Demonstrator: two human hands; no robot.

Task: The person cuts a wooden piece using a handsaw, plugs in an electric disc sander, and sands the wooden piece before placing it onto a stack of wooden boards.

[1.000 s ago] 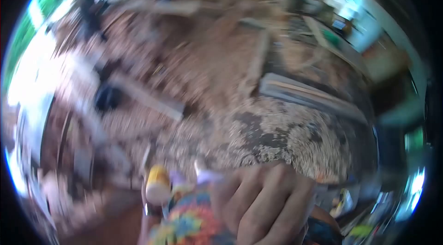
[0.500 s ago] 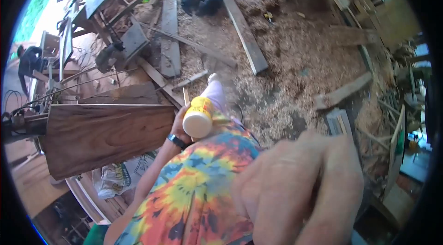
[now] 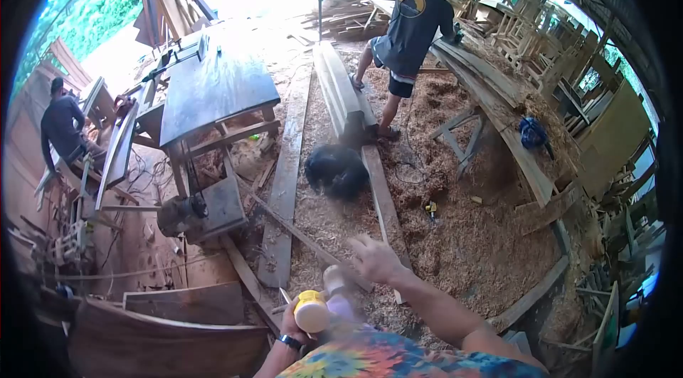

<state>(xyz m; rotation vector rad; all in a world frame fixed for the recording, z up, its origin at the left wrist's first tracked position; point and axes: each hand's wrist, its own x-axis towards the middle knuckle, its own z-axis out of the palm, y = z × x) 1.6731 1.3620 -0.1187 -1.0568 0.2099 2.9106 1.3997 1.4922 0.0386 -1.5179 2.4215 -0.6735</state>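
Yellow and white, a small round container (image 3: 311, 312) sits at the near edge of the scene, left of centre, its white end facing up towards the camera. The left hand (image 3: 293, 325) is closed around its side, and a pale stick (image 3: 284, 295) pokes out beside it. The right hand (image 3: 377, 260) is reaching out, open, fingers loosely bent, with nothing seen in it. Wood shavings (image 3: 455, 250) cover the ground beyond; a person in a dark shirt (image 3: 418, 18) is at the far side.

The container looks like smooth, fairly stiff plastic, light enough for one hand and unlikely to break, though how full it is cannot be told. Dusty fingers could slip on it, so the surest hold is around the middle, over the yellow band.
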